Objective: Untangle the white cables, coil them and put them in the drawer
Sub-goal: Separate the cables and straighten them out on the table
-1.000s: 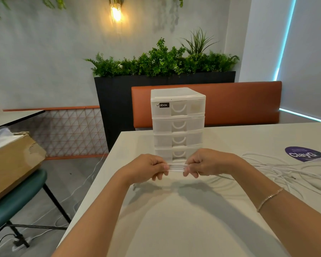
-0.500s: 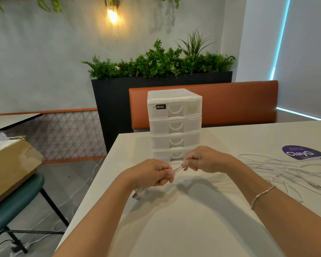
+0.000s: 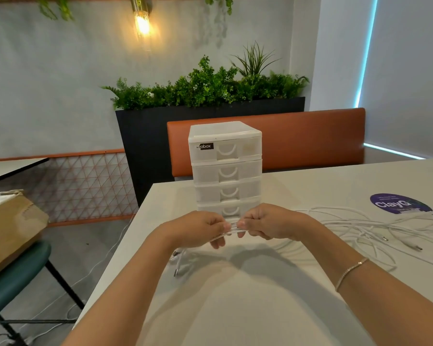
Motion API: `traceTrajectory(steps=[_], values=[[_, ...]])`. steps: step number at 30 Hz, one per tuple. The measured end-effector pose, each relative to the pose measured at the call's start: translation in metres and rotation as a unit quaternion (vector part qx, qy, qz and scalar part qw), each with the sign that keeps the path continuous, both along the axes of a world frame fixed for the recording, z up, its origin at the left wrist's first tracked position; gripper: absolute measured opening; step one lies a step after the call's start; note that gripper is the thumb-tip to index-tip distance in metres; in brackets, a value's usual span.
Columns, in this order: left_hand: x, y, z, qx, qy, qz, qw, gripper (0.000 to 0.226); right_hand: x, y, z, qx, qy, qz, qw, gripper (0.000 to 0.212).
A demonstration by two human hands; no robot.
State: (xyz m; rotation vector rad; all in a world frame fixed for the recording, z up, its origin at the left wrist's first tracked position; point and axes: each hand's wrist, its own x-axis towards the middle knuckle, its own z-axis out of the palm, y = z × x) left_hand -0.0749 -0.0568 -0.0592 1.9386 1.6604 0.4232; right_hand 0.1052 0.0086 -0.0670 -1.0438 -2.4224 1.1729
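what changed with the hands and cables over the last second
The left hand and right hand drew closer together, both still pinching the white cables; plug ends now dangle below the left hand. The drawer unit stayed shut, the loose cable pile unmoved.

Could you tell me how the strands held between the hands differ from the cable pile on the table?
The held strands run straight and gathered between the left hand and right hand; the cable pile sprawls loose and tangled. The strands are lifted; the pile lies on the table. Both are white.
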Motion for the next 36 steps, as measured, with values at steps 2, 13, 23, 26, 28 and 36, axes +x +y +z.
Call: traceTrajectory(steps=[2,13,23,26,28,36], values=[[0.009,0.003,0.001,0.012,0.002,-0.014,1.0,0.027,0.0,0.0,-0.001,0.005,0.017,0.006,1.0,0.027],[-0.006,0.012,-0.03,0.09,0.0,0.02,0.996,0.028,0.064,0.032,0.008,0.043,-0.174,-0.002,0.984,0.011],[-0.005,0.019,-0.042,0.185,0.019,0.062,0.981,0.028,0.018,0.013,-0.009,0.245,-0.124,-0.017,0.961,0.033],[-0.004,0.017,-0.044,0.185,0.036,0.061,0.98,0.027,-0.004,0.005,-0.014,0.167,-0.078,-0.021,0.983,0.027],[-0.008,0.018,-0.047,0.178,0.039,0.066,0.981,0.028,-0.007,0.003,-0.017,0.158,-0.072,-0.026,0.984,0.032],[0.002,0.007,-0.035,0.07,-0.066,0.027,0.995,0.025,-0.001,0.004,-0.013,0.202,-0.145,-0.051,0.967,0.033]])
